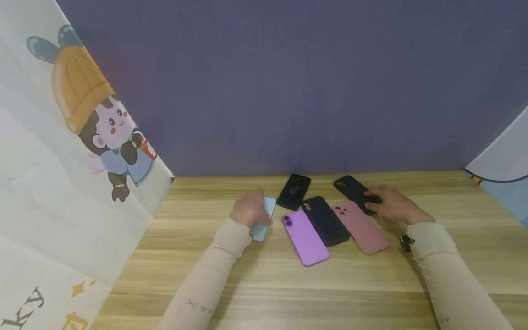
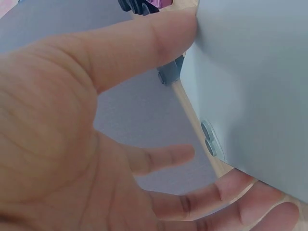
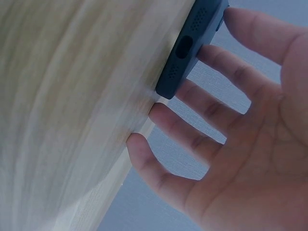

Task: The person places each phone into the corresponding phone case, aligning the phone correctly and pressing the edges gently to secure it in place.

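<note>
Left hand [image 1: 250,210] pinches pale-blue phone [image 1: 259,233], left end of group; right hand [image 1: 393,205] pinches rightmost black phone [image 1: 348,187], rear of worktop [image 1: 330,293]. Risk: sideways drag knocks pink phone [image 1: 365,231] just beside; loose edge grip, slip.

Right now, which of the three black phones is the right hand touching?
The rightmost black phone, beyond the pink phone: the right hand touches its near end; the other two lie untouched.

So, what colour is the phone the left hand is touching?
That phone is pale blue, clearest in the head view.
</note>
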